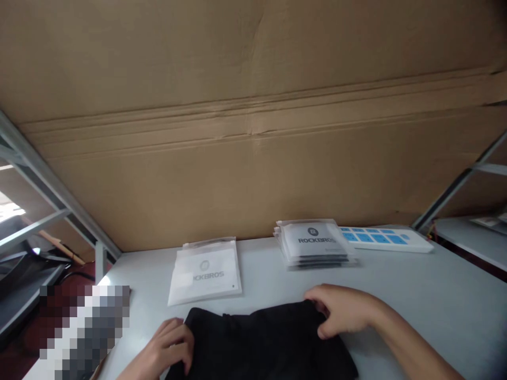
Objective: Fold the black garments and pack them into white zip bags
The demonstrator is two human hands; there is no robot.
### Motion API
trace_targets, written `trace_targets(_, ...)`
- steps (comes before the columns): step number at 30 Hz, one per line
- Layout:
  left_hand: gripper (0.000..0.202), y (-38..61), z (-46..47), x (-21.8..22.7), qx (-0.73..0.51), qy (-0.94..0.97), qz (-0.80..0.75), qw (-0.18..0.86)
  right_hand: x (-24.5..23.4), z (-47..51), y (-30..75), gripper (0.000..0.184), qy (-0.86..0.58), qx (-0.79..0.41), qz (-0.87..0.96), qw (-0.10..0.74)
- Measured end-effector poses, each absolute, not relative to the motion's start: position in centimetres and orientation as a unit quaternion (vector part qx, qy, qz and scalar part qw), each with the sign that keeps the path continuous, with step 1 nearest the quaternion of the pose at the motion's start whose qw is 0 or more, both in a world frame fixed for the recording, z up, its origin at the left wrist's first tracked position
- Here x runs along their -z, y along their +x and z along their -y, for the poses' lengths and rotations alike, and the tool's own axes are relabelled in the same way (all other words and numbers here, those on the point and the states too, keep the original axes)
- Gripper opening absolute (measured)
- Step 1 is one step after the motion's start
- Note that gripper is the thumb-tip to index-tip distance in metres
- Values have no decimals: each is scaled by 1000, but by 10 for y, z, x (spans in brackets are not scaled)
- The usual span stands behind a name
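A black piece of fabric (261,345) lies on the white table (428,295) at the near edge. My left hand (166,348) rests at its left edge, fingers curled onto the cloth. My right hand (340,309) is on its upper right corner, fingers bent and pinching the fabric. Just beyond the cloth lies a white zip bag (206,270) printed with ROCKBROS.
A stack of ROCKBROS bags (312,243) sits at the back of the table, with a white sheet of blue labels (384,238) to its right. A large cardboard sheet (253,116) stands behind the table. Metal shelf frames (47,184) flank both sides.
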State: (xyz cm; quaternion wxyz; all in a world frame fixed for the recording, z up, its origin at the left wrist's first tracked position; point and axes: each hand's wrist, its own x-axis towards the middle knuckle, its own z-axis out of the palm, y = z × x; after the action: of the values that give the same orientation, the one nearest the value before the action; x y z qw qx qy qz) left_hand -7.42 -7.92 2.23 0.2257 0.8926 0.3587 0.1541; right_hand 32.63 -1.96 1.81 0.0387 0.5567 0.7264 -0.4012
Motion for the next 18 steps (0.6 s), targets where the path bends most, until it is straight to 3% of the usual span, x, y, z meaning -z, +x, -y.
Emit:
trace_targets(8, 33, -91, 85, -11, -201, 861, -379, 273, -11, 20, 338, 33, 578, 395, -714, 25)
trace_targets(12, 31, -80, 91, -16, -281, 831, -433, 207, -14, 40, 344, 30, 589, 359, -720, -74)
trace_targets(15, 29, -57, 95, -23, -257, 830, -461, 180, -11, 62, 346, 35, 568, 367, -722, -146)
trace_targets(18, 40, -35, 96, -29, -177, 844, -471, 186, 0, 80, 345, 44, 566, 389, -716, -127)
